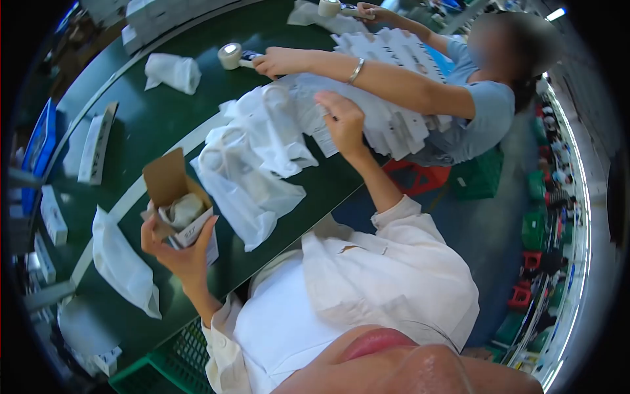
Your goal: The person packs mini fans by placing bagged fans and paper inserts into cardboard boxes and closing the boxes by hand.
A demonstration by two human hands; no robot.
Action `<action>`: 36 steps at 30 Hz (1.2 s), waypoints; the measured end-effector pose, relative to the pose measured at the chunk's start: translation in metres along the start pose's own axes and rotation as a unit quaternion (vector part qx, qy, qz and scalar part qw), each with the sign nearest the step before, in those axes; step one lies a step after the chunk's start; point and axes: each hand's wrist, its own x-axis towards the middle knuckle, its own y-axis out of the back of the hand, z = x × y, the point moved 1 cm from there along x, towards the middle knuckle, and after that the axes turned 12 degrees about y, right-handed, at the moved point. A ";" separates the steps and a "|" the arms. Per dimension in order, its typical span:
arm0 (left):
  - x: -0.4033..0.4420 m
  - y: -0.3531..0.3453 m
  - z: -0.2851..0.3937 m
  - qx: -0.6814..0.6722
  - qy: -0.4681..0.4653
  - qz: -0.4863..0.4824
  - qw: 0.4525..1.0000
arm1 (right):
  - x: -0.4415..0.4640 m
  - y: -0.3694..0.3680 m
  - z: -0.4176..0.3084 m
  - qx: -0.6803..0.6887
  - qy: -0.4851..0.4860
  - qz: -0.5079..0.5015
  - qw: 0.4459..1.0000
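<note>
My left hand [176,244] is wrapped around a small open carton [199,226] with its brown flap standing up. Inside the carton sits a pale wrapped item [184,211], its kind not clear. Just right of it on the table lie white plastic-bagged items [243,174], their contents only faintly showing. My right hand [341,119] is raised beside them, close to a pile of flat white cartons [394,125]. Its fingers are curled together, and whether anything is in them is hidden.
Across the green table [216,111], a co-worker holds two white round-headed items with handles [231,56]. More white bags [125,262] lie to the left and far side. A long white box [98,144] lies at far left. A green crate [177,361] is below the table edge.
</note>
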 end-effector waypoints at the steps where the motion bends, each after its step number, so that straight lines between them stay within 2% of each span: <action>1: -0.001 0.000 -0.004 -0.004 0.002 0.006 1.000 | -0.002 0.000 0.002 -0.014 0.000 0.001 1.000; 3: 0.000 0.007 -0.011 -0.003 0.008 0.022 1.000 | -0.006 -0.004 -0.001 -0.091 0.080 -0.060 0.991; 5: -0.001 0.012 -0.014 -0.002 0.004 0.023 1.000 | -0.032 -0.015 0.005 -0.059 -0.036 -0.129 0.989; 6: -0.001 0.013 -0.014 0.002 0.003 0.026 1.000 | -0.043 -0.018 0.006 -0.066 -0.038 -0.125 0.989; 7: 0.000 0.012 -0.015 0.005 0.003 0.031 1.000 | -0.049 -0.019 0.007 0.051 -0.176 -0.150 0.972; 8: 0.002 0.010 -0.015 0.007 0.004 0.035 0.999 | -0.055 -0.020 0.009 0.167 -0.307 -0.168 0.922; 9: 0.003 0.008 -0.015 0.002 0.000 0.031 1.000 | -0.056 -0.017 0.013 0.161 -0.310 -0.165 0.922; 13: 0.004 0.005 -0.015 -0.002 0.001 0.010 1.000 | -0.048 -0.022 0.039 0.283 -0.389 -0.193 0.855; 14: 0.005 0.005 -0.015 0.000 0.000 0.013 1.000 | -0.044 -0.023 0.035 0.285 -0.387 -0.193 0.855; 16: 0.004 0.001 -0.013 -0.001 -0.008 0.008 1.000 | -0.022 -0.016 0.016 0.246 -0.327 -0.030 0.912; 18: 0.002 -0.004 -0.011 0.000 -0.008 0.011 1.000 | 0.007 -0.005 -0.010 0.205 -0.256 0.130 0.936; 19: 0.001 -0.007 -0.010 -0.002 -0.007 0.016 1.000 | 0.027 -0.001 -0.033 0.166 -0.135 0.146 0.966; 21: 0.002 -0.011 -0.010 0.012 0.016 -0.012 1.000 | 0.058 -0.008 -0.088 0.212 0.009 0.167 0.963; 22: 0.002 -0.012 -0.010 0.021 0.025 -0.032 0.999 | 0.058 -0.020 -0.109 0.245 0.048 0.116 0.961; 23: 0.002 -0.013 -0.009 0.029 0.033 -0.050 0.998 | 0.064 -0.031 -0.138 0.332 0.065 0.088 0.937; 25: 0.002 -0.011 -0.010 0.024 -0.002 -0.041 0.999 | 0.064 -0.036 -0.172 0.344 0.094 -0.186 0.915; 28: 0.002 -0.005 -0.014 0.000 -0.092 -0.008 0.996 | 0.064 -0.039 -0.189 0.372 0.117 -0.303 0.869; 29: 0.005 -0.004 -0.016 0.002 -0.091 -0.006 0.996 | 0.068 -0.040 -0.189 0.373 0.119 -0.303 0.869; 33: 0.040 0.013 -0.036 0.019 -0.206 -0.111 0.972 | 0.085 -0.059 -0.191 0.415 0.131 -0.362 0.824; 35: 0.069 0.020 -0.040 -0.101 0.010 -0.179 0.979 | 0.090 -0.074 -0.195 0.383 0.201 -0.152 0.889; 36: 0.084 0.023 -0.043 0.000 -0.171 -0.075 0.982 | 0.094 -0.078 -0.196 0.375 0.197 -0.152 0.893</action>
